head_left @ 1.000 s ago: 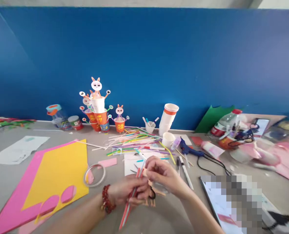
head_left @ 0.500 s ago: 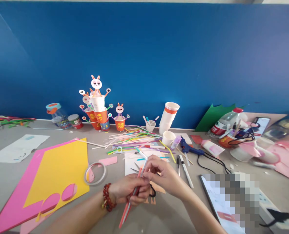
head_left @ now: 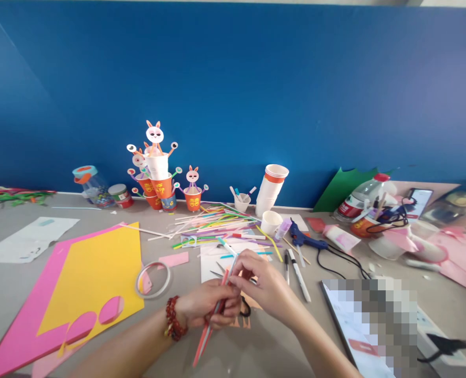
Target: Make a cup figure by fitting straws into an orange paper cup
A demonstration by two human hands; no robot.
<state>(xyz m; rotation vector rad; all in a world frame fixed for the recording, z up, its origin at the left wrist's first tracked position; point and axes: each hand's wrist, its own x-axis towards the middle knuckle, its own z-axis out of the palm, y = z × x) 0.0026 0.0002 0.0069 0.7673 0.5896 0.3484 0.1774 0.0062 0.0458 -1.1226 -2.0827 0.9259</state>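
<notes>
My left hand point(head_left: 208, 308), with a red bead bracelet at the wrist, is closed around a small bunch of straws point(head_left: 206, 335), red and pale ones, that slant down to the left. My right hand point(head_left: 261, 283) pinches the upper ends of those straws with thumb and fingertips. A pair of scissors with a black handle point(head_left: 245, 310) and a tan paper cut-out lie on the table just under my hands. A white sheet point(head_left: 217, 262) lies behind them.
Yellow and pink foam sheets point(head_left: 91, 278) lie at the left with a tape ring point(head_left: 152, 280) beside them. Loose straws point(head_left: 213, 223), paper-cup rabbits point(head_left: 160, 181), stacked cups point(head_left: 271, 189), a blue glue gun point(head_left: 306, 240), pens point(head_left: 298, 273) and a bottle point(head_left: 359, 202) crowd the back.
My hands stay together on the straws. The right fingers have shifted slightly along the straw tops; the view has drifted a little.
</notes>
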